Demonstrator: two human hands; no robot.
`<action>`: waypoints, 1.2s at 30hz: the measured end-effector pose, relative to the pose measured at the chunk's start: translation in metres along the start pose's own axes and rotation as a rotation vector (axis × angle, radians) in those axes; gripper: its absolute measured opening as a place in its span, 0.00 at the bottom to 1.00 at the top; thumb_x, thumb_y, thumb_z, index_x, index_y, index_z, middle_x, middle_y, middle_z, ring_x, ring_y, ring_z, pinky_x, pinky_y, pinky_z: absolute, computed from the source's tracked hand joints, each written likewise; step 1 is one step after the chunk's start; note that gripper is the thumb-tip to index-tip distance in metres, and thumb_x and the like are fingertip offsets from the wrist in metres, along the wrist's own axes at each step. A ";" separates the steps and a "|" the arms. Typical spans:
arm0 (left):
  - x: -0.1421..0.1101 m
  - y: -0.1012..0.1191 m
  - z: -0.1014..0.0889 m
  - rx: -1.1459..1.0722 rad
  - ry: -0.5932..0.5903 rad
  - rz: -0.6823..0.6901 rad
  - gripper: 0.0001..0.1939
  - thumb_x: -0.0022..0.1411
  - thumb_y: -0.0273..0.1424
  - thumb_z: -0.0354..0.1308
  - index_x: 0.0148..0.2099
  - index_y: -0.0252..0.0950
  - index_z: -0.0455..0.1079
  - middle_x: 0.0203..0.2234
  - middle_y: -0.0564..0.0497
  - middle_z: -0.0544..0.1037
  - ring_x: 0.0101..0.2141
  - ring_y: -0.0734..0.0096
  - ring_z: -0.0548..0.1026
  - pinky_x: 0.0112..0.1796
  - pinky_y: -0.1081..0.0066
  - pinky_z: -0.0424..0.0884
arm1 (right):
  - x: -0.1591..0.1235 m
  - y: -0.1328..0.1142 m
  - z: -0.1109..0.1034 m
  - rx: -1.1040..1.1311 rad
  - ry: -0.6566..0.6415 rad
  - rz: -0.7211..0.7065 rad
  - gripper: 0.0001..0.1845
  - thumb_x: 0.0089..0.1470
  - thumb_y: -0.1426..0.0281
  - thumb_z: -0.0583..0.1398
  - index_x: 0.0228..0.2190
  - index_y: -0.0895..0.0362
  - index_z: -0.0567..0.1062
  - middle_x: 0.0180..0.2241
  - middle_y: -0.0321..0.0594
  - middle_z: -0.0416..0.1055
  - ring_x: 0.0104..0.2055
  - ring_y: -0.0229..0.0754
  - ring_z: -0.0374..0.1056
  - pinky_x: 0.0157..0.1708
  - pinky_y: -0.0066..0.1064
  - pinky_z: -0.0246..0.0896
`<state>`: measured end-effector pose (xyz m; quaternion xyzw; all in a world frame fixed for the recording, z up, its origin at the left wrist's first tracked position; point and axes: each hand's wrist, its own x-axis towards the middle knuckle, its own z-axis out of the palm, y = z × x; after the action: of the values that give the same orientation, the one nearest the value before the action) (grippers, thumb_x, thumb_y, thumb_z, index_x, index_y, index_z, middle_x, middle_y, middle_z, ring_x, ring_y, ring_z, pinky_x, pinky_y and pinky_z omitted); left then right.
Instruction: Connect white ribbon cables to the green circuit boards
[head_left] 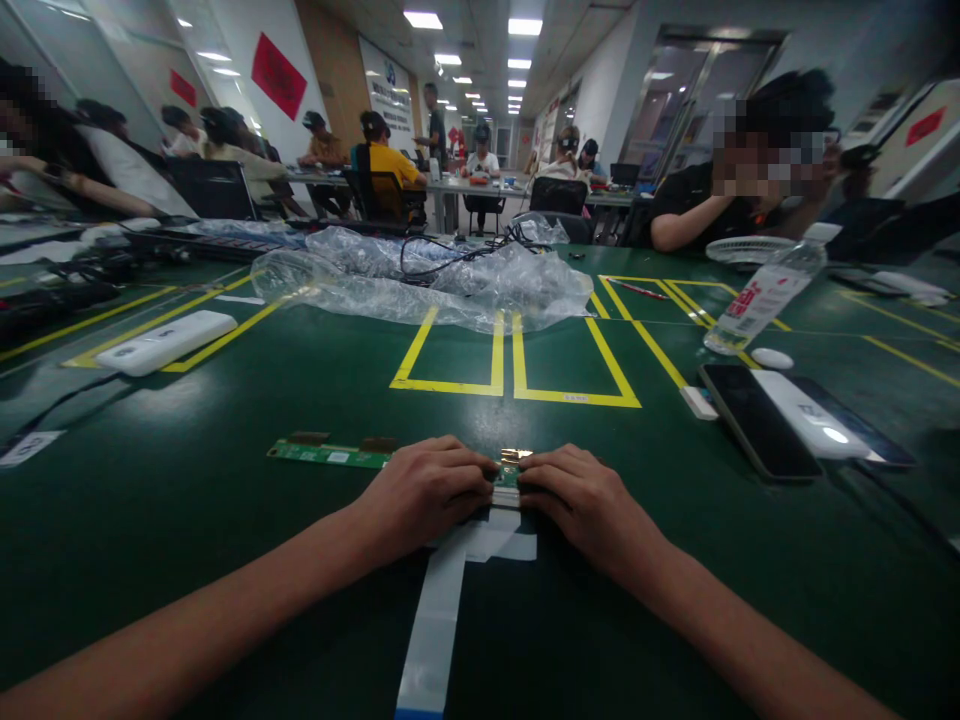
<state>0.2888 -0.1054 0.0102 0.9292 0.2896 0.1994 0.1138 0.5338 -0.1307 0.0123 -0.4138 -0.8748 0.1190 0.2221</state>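
Note:
My left hand (439,490) and my right hand (574,492) face each other over a green circuit board (508,478), fingers closed on it from both sides. Between the fingertips a pale connector shows at the board's near edge. From there a white flat ribbon cable (435,610) runs toward me, folded near the board, with a blue end at the bottom of the view. The left part of the board, with white labels and brown tabs, sticks out beyond my left hand. My palms and fingers cover much of the rest.
Crumpled clear plastic wrap (442,275) lies across the far side of the green table (315,600). A white power bank (166,342) is at left. On the right are a phone (757,420) and a tilted plastic bottle (769,295). Several people sit beyond.

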 end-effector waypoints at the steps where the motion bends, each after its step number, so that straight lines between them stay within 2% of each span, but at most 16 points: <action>1: 0.000 0.000 -0.001 0.002 -0.007 0.001 0.06 0.67 0.28 0.57 0.41 0.37 0.76 0.45 0.51 0.79 0.40 0.66 0.73 0.39 0.65 0.70 | 0.000 -0.001 -0.001 0.000 -0.005 -0.004 0.09 0.60 0.74 0.61 0.43 0.55 0.76 0.46 0.41 0.75 0.45 0.46 0.68 0.43 0.42 0.64; 6: -0.004 -0.001 -0.003 0.016 -0.014 0.014 0.08 0.66 0.27 0.57 0.45 0.38 0.76 0.47 0.49 0.78 0.42 0.65 0.75 0.41 0.64 0.71 | -0.006 -0.012 -0.005 -0.027 -0.041 -0.010 0.16 0.64 0.73 0.56 0.52 0.50 0.73 0.52 0.43 0.72 0.51 0.48 0.67 0.47 0.46 0.66; 9: -0.006 -0.004 -0.004 -0.023 -0.009 0.019 0.10 0.65 0.27 0.58 0.48 0.38 0.76 0.48 0.49 0.78 0.45 0.64 0.75 0.45 0.61 0.72 | -0.014 -0.021 -0.002 -0.036 -0.081 -0.022 0.24 0.60 0.78 0.56 0.56 0.50 0.71 0.59 0.44 0.66 0.62 0.53 0.58 0.57 0.53 0.60; 12: -0.006 -0.007 -0.006 -0.075 -0.013 0.012 0.12 0.64 0.27 0.59 0.49 0.36 0.76 0.48 0.47 0.78 0.45 0.65 0.76 0.46 0.62 0.72 | -0.020 -0.025 0.001 -0.040 -0.115 0.013 0.25 0.57 0.77 0.57 0.55 0.49 0.72 0.62 0.45 0.62 0.66 0.56 0.53 0.60 0.58 0.54; 18: -0.006 -0.008 -0.005 -0.071 0.006 0.024 0.11 0.64 0.27 0.58 0.48 0.36 0.76 0.48 0.47 0.78 0.44 0.64 0.76 0.45 0.61 0.73 | -0.019 -0.024 -0.003 -0.011 -0.152 0.015 0.24 0.57 0.75 0.58 0.55 0.49 0.72 0.63 0.45 0.60 0.66 0.53 0.52 0.63 0.56 0.49; 28: -0.005 -0.007 -0.005 -0.035 0.011 0.035 0.11 0.66 0.27 0.57 0.48 0.37 0.76 0.47 0.47 0.78 0.44 0.65 0.76 0.44 0.62 0.72 | -0.018 -0.028 0.002 -0.036 -0.107 0.030 0.25 0.59 0.73 0.57 0.57 0.51 0.69 0.62 0.46 0.62 0.65 0.53 0.55 0.63 0.57 0.50; 36: -0.005 -0.007 -0.006 -0.030 -0.009 0.027 0.10 0.66 0.27 0.57 0.49 0.37 0.76 0.48 0.49 0.78 0.45 0.64 0.76 0.43 0.61 0.72 | -0.018 -0.026 0.000 -0.046 -0.153 0.015 0.24 0.61 0.71 0.56 0.58 0.48 0.69 0.64 0.46 0.60 0.66 0.53 0.54 0.62 0.58 0.51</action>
<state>0.2786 -0.1023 0.0112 0.9321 0.2736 0.2010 0.1263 0.5268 -0.1613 0.0175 -0.4152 -0.8885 0.1321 0.1442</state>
